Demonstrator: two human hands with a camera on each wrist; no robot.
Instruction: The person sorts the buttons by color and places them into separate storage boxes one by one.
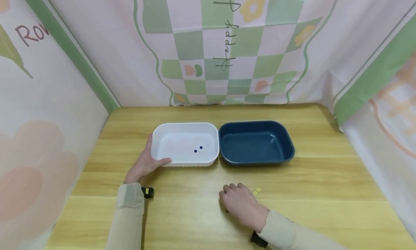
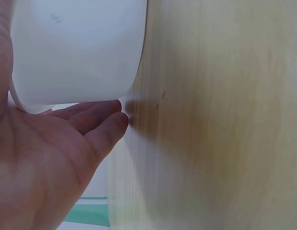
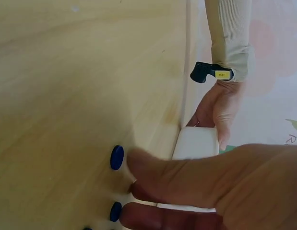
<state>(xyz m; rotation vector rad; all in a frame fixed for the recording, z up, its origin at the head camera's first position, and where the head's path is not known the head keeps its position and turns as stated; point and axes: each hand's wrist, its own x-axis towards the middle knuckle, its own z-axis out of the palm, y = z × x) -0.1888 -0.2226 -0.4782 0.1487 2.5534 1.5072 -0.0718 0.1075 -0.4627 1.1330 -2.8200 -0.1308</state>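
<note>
My left hand [image 1: 146,165] holds the left end of a white plastic tub [image 1: 175,145], thumb over the front rim and fingers along the side wall. Two small dark blue discs [image 1: 195,151] lie inside that tub. In front of the tubs, my right hand [image 1: 242,205] is low over the table with its fingers bent downward. The right wrist view shows its thumb [image 3: 143,165] close to a blue disc [image 3: 117,157] on the tabletop. One fingertip comes right up to another disc [image 3: 115,212]. More discs are partly cut off at that view's bottom edge.
A dark blue tub [image 1: 256,149] stands right beside the white one. Two small yellow rings [image 1: 258,189] lie on the wooden table [image 1: 182,206] beyond the right hand. Patterned curtains [image 1: 214,44] enclose the back and both sides.
</note>
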